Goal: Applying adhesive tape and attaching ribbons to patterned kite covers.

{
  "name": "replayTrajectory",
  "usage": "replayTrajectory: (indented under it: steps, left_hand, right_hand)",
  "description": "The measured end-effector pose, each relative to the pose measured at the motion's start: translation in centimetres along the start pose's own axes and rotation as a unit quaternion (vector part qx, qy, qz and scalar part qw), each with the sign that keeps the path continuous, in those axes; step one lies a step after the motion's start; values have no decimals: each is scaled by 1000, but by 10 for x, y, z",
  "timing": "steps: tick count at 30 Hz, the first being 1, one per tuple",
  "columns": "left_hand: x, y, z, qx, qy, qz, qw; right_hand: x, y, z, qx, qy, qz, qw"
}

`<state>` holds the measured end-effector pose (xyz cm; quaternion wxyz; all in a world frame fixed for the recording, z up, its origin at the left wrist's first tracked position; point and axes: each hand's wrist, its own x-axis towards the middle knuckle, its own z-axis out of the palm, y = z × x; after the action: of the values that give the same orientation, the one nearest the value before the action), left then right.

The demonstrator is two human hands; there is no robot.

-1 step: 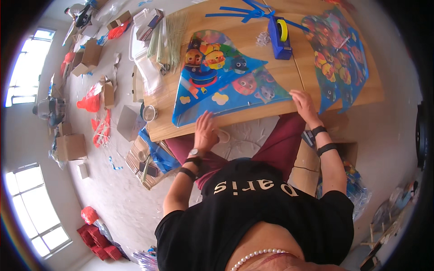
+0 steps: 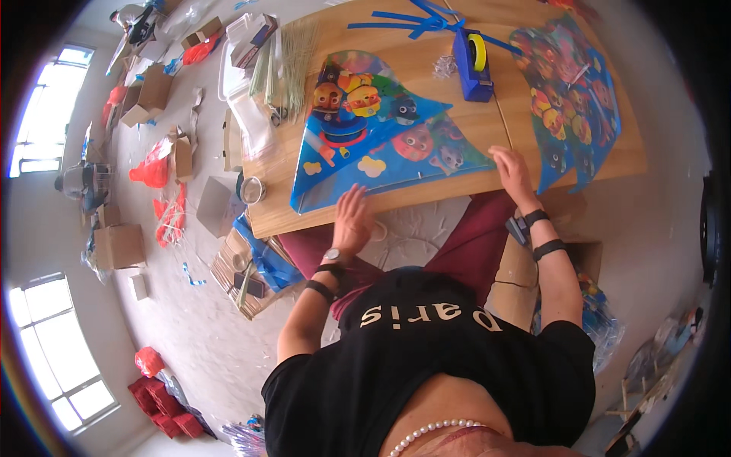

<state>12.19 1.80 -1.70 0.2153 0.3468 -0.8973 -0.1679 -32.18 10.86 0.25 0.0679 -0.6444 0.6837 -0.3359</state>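
A blue kite sail (image 2: 381,145) printed with cartoon figures lies flat on the wooden table (image 2: 457,186). My left hand (image 2: 352,217) rests flat on the sail's near edge, fingers spread, holding nothing. My right hand (image 2: 512,169) presses palm-down at the sail's right corner, beside a thin wooden stick (image 2: 502,122) that runs away from me. A blue tape dispenser (image 2: 474,65) with a yellow roll stands beyond the stick. A second printed kite sail (image 2: 575,99) lies at the right of the table.
Blue ribbon strips (image 2: 422,21) lie at the far table edge, and a bundle of thin sticks (image 2: 293,57) at the left. A metal cup (image 2: 251,189) stands by the left corner. Cardboard boxes (image 2: 118,245) and red bags (image 2: 151,169) litter the floor at the left.
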Motion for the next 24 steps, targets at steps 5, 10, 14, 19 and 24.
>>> replayTrajectory:
  steps: [5, 10, 14, 19, 24]
  left_hand:
    - [40, 29, 30, 1, -17, 95, 995]
    - [50, 32, 50, -15, 3, 54, 998]
    - [45, 27, 51, -21, 4, 46, 999]
    - [45, 25, 52, -25, -2, 52, 998]
    - [48, 28, 54, -34, 2, 57, 998]
  right_hand:
    - [77, 24, 23, 151, 114, 173, 967]
    - [133, 76, 31, 155, 177, 178, 956]
    - [161, 84, 34, 127, 140, 195, 962]
    - [185, 78, 25, 106, 11, 295, 950]
    - [190, 84, 3, 272, -37, 369, 888]
